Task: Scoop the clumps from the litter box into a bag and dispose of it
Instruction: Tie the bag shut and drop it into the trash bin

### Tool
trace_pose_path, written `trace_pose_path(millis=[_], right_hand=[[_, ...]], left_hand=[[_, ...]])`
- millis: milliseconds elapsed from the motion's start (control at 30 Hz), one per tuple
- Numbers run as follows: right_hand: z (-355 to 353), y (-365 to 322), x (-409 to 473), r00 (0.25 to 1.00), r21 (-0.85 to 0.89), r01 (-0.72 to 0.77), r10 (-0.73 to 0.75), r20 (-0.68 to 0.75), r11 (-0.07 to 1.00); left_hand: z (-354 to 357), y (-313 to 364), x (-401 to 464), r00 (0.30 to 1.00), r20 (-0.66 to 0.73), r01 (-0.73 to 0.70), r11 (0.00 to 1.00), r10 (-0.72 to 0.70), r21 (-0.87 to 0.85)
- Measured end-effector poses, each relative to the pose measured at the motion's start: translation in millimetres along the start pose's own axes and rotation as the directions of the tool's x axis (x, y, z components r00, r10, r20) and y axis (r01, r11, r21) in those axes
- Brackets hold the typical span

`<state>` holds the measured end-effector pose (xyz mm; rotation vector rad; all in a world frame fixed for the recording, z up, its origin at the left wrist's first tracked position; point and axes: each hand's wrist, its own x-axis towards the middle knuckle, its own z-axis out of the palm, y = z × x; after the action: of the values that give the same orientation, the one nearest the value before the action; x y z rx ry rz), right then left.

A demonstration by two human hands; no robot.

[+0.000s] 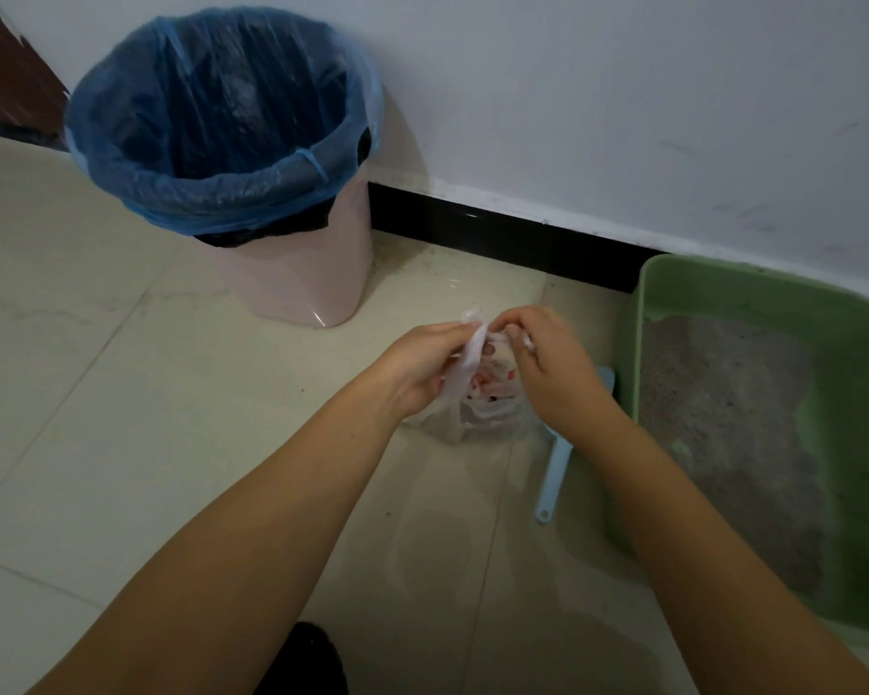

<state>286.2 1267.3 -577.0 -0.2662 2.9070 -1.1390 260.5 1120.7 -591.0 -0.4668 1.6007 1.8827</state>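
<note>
Head view: looking down at a tiled floor [121, 443] by a white wall [623, 92].
Nearest: a dark object [317, 654] at the bottom edge between the forearms; too little shows to tell what it is.
Left hand [422, 368]: fingers closed on a twisted strip of the thin plastic bag [477, 408], pinching it at the top.
Right hand [553, 363]: fingers curled shut on the bag's other top end, close beside the left hand.
Bag: whitish with red print, gathered between the hands, its body sagging to the floor below them; its contents cannot be made out.
Scoop [555, 474]: pale blue, lying on the floor between the bag and the litter box, its head partly hidden under the right wrist.
Litter box [643, 343]: green tray to the right, against the wall, with grey litter [723, 443] inside; the right forearm crosses its near left corner.
Bin [297, 273]: pale pink, standing far left near the wall, well apart from the bag, lined with a blue liner [212, 193] over a black one.
Skirting [497, 238]: black strip along the foot of the wall, with grit scattered on the floor before it.
Far left: a dark brown panel [6, 77], likely a door.
</note>
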Motion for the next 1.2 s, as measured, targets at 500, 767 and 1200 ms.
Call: trace_pose_path(millis=[500,767,1200], right_hand=[[-7.2,99.5,-20.0,0.932,-0.692,-0.164,0.341,0.125,0.703],[2.7,96.5,-4.3,0.911,-0.600,-0.278,0.404,0.082,0.750],[55.6,35.0,4.0,0.923,-0.604,0.118,0.137,0.360,0.788]], left_hand=[[-73.0,-42.2,23.2,0.864,-0.438,-0.126,0.737,-0.248,-0.664],[-83.7,-50.5,23.2,0.818,-0.483,-0.093,0.901,0.312,0.424],[-36.4,-73.7,10.6,0.894,0.081,-0.049,-0.084,0.441,0.995]])
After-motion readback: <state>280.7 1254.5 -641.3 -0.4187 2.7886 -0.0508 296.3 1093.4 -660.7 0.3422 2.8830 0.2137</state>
